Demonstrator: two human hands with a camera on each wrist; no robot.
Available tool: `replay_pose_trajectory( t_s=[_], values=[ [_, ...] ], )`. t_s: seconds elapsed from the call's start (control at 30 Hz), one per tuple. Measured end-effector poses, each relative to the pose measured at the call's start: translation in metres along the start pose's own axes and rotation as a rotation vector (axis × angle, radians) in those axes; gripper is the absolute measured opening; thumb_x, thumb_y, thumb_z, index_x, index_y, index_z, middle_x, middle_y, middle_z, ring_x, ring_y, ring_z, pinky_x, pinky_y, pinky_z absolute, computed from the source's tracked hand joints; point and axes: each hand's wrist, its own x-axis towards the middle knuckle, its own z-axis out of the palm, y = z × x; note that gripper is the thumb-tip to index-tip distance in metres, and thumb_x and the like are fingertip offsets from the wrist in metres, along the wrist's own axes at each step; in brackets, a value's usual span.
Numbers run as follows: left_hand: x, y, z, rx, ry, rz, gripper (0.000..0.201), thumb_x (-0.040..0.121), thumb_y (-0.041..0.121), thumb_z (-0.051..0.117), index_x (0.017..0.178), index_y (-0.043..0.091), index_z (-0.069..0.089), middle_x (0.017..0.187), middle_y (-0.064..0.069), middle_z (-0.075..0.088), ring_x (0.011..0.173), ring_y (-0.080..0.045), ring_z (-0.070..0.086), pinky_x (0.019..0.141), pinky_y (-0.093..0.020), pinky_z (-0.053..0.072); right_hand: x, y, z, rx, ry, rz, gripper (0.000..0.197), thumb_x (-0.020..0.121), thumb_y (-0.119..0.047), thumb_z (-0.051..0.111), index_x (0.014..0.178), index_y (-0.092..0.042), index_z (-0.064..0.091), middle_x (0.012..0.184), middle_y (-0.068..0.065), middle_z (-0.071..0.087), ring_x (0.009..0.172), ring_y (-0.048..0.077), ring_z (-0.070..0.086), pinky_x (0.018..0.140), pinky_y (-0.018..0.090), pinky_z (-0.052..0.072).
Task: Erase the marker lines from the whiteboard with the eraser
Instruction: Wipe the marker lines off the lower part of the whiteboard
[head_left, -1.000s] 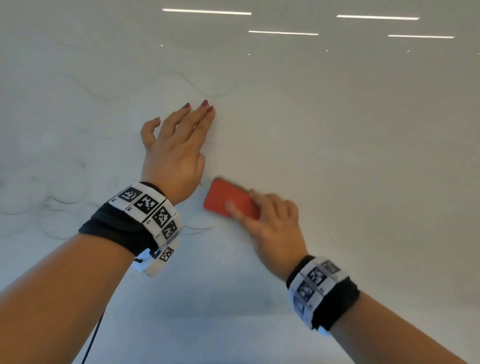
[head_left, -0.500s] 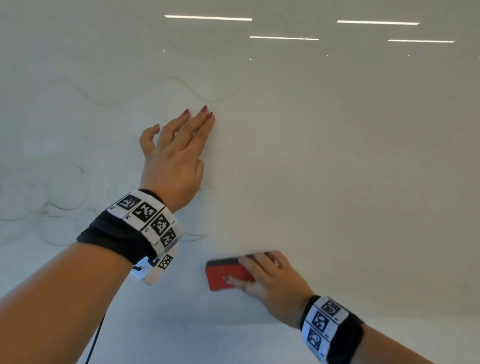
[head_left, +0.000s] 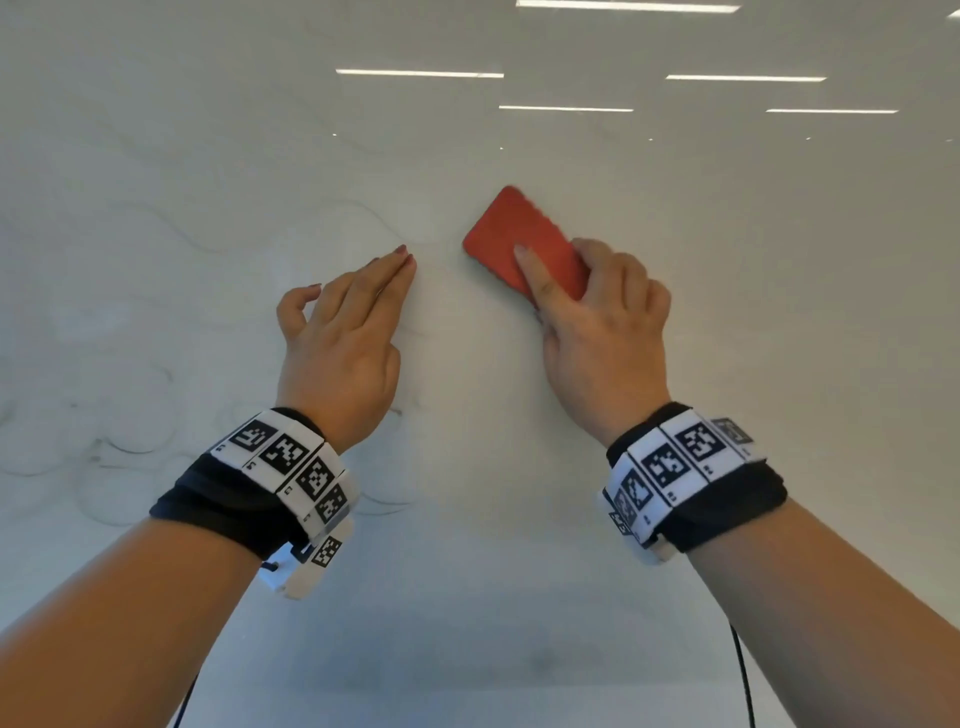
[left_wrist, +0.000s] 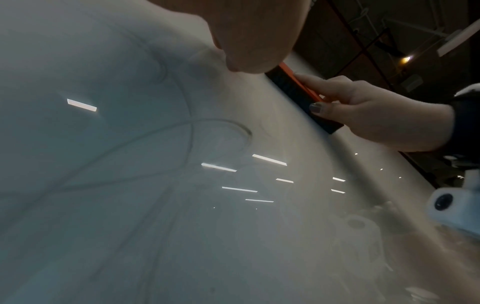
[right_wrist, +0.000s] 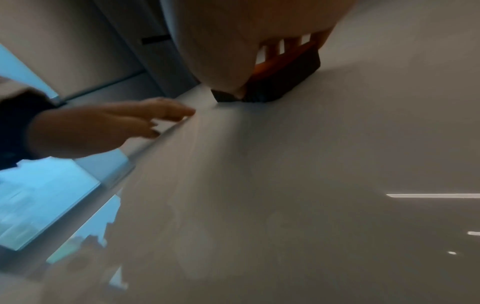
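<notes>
Taking the eraser (head_left: 524, 247) as the landmark and working from the left: the faint marker lines (head_left: 130, 447) loop across the whiteboard (head_left: 727, 312) well to its left and below, with a paler wavy trace (head_left: 363, 215) just left of its upper end; the left hand (head_left: 337, 343) sits between those loops and the eraser, fingers straight and pressed together with their tips on the board, thumb curled free, holding nothing; the eraser lies flat on the board, dark felt down, long axis tilted from upper left to lower right; the right hand (head_left: 602, 332) grips its lower right end, thumb on one long edge and fingers curled over the red back; so the remaining lines lie leftward of the eraser, beyond the left hand, and I judge the next stroke must sweep that way.
</notes>
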Motion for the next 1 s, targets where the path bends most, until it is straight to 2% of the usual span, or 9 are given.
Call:
replay_pose_trajectory(
  t_s=[0.17, 0.23, 0.4, 0.57, 0.7, 0.8, 0.87, 0.93, 1.0],
  values=[
    [0.000, 0.000, 0.000, -0.008, 0.002, 0.004, 0.067, 0.078, 0.009, 0.039, 0.144, 0.017, 0.035, 0.150, 0.005, 0.032, 0.125, -0.015, 0.038, 0.101, -0.039, 0.017, 0.014, -0.003, -0.001, 0.014, 0.031, 0.192, 0.058, 0.089, -0.020, 0.057, 0.143, -0.028, 0.038, 0.128, 0.018, 0.046, 0.109, 0.036, 0.043, 0.084, 0.047, 0.035],
    [0.000, 0.000, 0.002, -0.016, 0.012, 0.003, 0.067, 0.078, 0.008, 0.041, 0.144, 0.016, 0.035, 0.150, 0.004, 0.033, 0.126, -0.016, 0.038, 0.102, -0.039, 0.017, 0.017, -0.013, 0.001, 0.030, 0.034, 0.214, 0.060, 0.087, -0.018, 0.058, 0.143, -0.027, 0.038, 0.127, 0.019, 0.046, 0.109, 0.036, 0.043, 0.083, 0.046, 0.034],
    [-0.001, 0.003, 0.006, -0.027, 0.034, -0.017, 0.068, 0.077, 0.008, 0.042, 0.144, 0.015, 0.035, 0.149, 0.002, 0.035, 0.130, -0.015, 0.036, 0.102, -0.039, 0.018, 0.006, -0.014, 0.004, 0.007, -0.001, -0.005, 0.063, 0.083, -0.015, 0.060, 0.142, -0.028, 0.042, 0.128, 0.017, 0.047, 0.105, 0.034, 0.041, 0.079, 0.044, 0.031],
    [-0.002, 0.004, 0.009, -0.033, 0.037, -0.020, 0.068, 0.077, 0.010, 0.040, 0.144, 0.015, 0.035, 0.148, 0.002, 0.035, 0.131, -0.015, 0.036, 0.102, -0.040, 0.018, -0.039, -0.009, 0.007, 0.001, -0.066, -0.213, 0.066, 0.079, -0.012, 0.060, 0.140, -0.030, 0.046, 0.129, 0.017, 0.048, 0.106, 0.034, 0.041, 0.080, 0.046, 0.033],
    [-0.002, 0.006, 0.009, -0.052, 0.030, -0.036, 0.068, 0.076, 0.011, 0.038, 0.144, 0.015, 0.034, 0.149, 0.003, 0.034, 0.133, -0.015, 0.034, 0.102, -0.040, 0.018, -0.090, -0.010, 0.011, 0.046, -0.190, -0.348, 0.070, 0.076, -0.011, 0.062, 0.140, -0.031, 0.045, 0.131, 0.015, 0.043, 0.107, 0.034, 0.045, 0.081, 0.044, 0.032],
    [-0.003, 0.006, 0.007, -0.048, 0.014, -0.038, 0.066, 0.079, 0.012, 0.038, 0.144, 0.015, 0.034, 0.149, 0.002, 0.033, 0.133, -0.016, 0.034, 0.104, -0.041, 0.017, -0.129, -0.008, 0.011, 0.063, -0.328, -0.467, 0.069, 0.078, -0.013, 0.054, 0.143, -0.032, 0.039, 0.134, 0.012, 0.041, 0.111, 0.032, 0.045, 0.086, 0.044, 0.032],
    [-0.004, 0.010, 0.005, -0.048, 0.014, -0.052, 0.062, 0.083, 0.016, 0.040, 0.144, 0.015, 0.034, 0.150, 0.001, 0.033, 0.135, -0.016, 0.032, 0.106, -0.042, 0.017, -0.141, 0.000, 0.010, 0.068, -0.361, -0.497, 0.068, 0.080, -0.013, 0.056, 0.143, -0.033, 0.039, 0.136, 0.010, 0.044, 0.115, 0.030, 0.046, 0.090, 0.043, 0.033],
    [-0.008, 0.019, 0.001, -0.068, 0.024, -0.030, 0.058, 0.087, 0.025, 0.042, 0.144, 0.015, 0.035, 0.149, 0.000, 0.035, 0.136, -0.016, 0.030, 0.106, -0.043, 0.017, -0.141, 0.011, 0.010, 0.074, -0.334, -0.492, 0.067, 0.080, -0.014, 0.059, 0.142, -0.034, 0.041, 0.135, 0.009, 0.046, 0.116, 0.030, 0.046, 0.092, 0.043, 0.033],
    [-0.019, 0.036, -0.001, -0.073, 0.014, 0.105, 0.060, 0.088, 0.039, 0.044, 0.143, 0.015, 0.037, 0.147, 0.000, 0.038, 0.137, -0.017, 0.031, 0.106, -0.045, 0.019, -0.132, 0.023, 0.008, 0.094, -0.268, -0.443, 0.063, 0.080, -0.014, 0.056, 0.139, -0.032, 0.046, 0.133, 0.011, 0.047, 0.115, 0.032, 0.045, 0.090, 0.043, 0.034]
  ],
)
